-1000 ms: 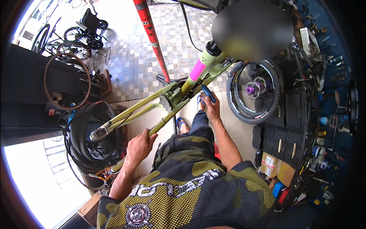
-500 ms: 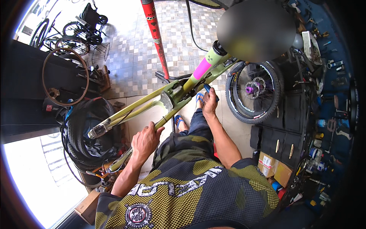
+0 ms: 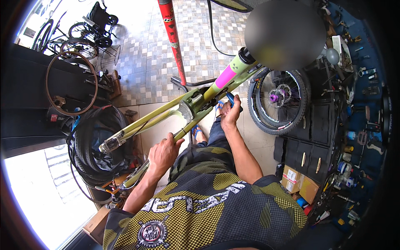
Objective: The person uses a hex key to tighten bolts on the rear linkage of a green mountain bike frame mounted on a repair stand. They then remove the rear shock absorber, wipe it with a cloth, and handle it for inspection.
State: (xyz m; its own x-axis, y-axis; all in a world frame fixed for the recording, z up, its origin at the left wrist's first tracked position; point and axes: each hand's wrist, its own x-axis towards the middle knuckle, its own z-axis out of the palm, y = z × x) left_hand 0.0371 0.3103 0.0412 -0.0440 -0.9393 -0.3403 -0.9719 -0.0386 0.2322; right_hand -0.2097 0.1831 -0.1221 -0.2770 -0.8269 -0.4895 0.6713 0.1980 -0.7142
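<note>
A yellow-green bicycle frame with a pink band lies slantwise before me, its rear end toward the lower left. My left hand is closed around one of its rear tubes, with the thumb along the top. Just below the middle of the frame, my right hand grips a blue-handled tool. The tool's working end is hidden against the frame, so I cannot tell its kind or whether it touches.
A red post rises behind the frame. Bicycle wheels stand at the right, beside dark drawers and a blue tool wall. Several tyres are heaped at the left, below a bare brown rim. Cardboard boxes sit lower right.
My right hand has turned slightly, with its thumb now pointing up along the blue-handled tool. The frame and my left hand appear shifted slightly to the right in view.
</note>
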